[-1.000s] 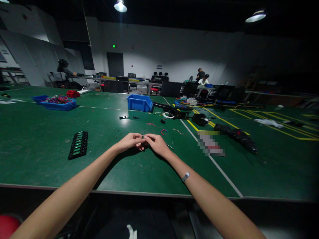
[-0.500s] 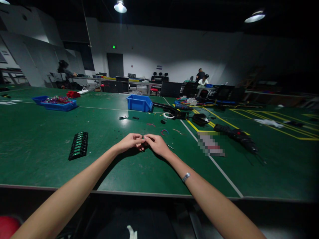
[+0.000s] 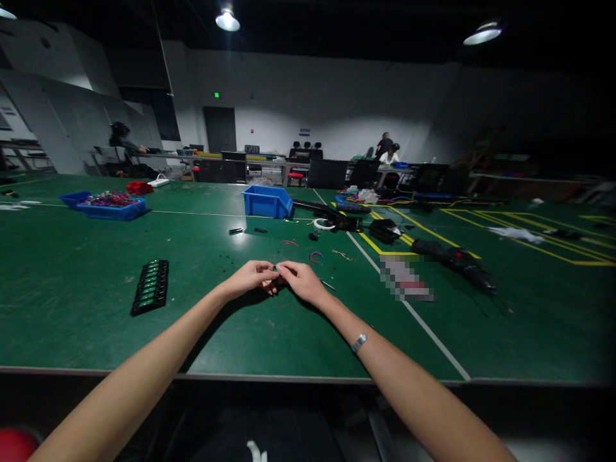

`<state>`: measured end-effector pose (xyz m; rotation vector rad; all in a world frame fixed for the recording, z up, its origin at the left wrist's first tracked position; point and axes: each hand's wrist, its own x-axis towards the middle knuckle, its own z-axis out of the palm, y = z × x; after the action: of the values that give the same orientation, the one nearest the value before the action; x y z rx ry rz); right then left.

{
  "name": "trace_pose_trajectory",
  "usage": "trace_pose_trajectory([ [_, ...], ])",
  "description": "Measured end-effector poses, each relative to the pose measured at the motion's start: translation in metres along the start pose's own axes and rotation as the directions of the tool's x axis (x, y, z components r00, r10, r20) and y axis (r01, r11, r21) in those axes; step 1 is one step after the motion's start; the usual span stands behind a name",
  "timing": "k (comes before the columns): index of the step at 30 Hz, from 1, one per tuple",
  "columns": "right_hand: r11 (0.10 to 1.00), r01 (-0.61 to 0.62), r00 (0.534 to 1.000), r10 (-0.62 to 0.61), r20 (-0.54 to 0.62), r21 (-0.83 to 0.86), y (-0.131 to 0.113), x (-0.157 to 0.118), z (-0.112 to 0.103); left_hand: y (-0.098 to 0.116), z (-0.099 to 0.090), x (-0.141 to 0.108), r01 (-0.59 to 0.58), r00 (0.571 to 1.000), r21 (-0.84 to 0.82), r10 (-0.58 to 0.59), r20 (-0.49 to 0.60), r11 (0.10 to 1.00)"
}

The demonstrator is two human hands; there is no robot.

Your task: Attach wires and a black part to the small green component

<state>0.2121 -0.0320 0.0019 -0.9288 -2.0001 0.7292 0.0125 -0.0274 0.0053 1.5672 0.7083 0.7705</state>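
Note:
My left hand (image 3: 252, 278) and my right hand (image 3: 299, 280) meet fingertip to fingertip over the green table (image 3: 231, 346). Both are closed in a pinch around something small and dark, mostly hidden by the fingers. To the left lies a black tray (image 3: 151, 287) with a row of green pieces. Beyond my hands are two small dark parts (image 3: 235, 230), a red wire (image 3: 289, 242) and a curled red and blue wire (image 3: 316, 257). A thin metal rod (image 3: 328, 285) rests just right of my right hand.
Blue bin (image 3: 267, 202) stands farther back; a blue tray of wires (image 3: 113, 206) sits back left. On the right are a black power tool (image 3: 455, 260), a blurred flat item (image 3: 407, 279) and black parts (image 3: 385, 230). People sit or stand in the background.
The view has tipped slightly, so the scene sits a little lower. My hands stay together in nearly the same pose.

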Motion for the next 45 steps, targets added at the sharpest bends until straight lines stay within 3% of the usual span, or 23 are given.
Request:
trace_pose_trajectory([
  [31,0.998,0.027,1.0,-0.028,-0.003,-0.054,-0.0043,0.0001,-0.0011,-0.0039,-0.0035,0.0009,-0.002,1.0,0.043,0.002,0.0,0.999],
  [45,0.999,0.019,1.0,-0.02,-0.015,-0.045,-0.0012,0.0008,-0.0005,-0.0027,-0.0058,-0.0002,-0.005,0.998,0.016,0.004,0.058,1.0],
])
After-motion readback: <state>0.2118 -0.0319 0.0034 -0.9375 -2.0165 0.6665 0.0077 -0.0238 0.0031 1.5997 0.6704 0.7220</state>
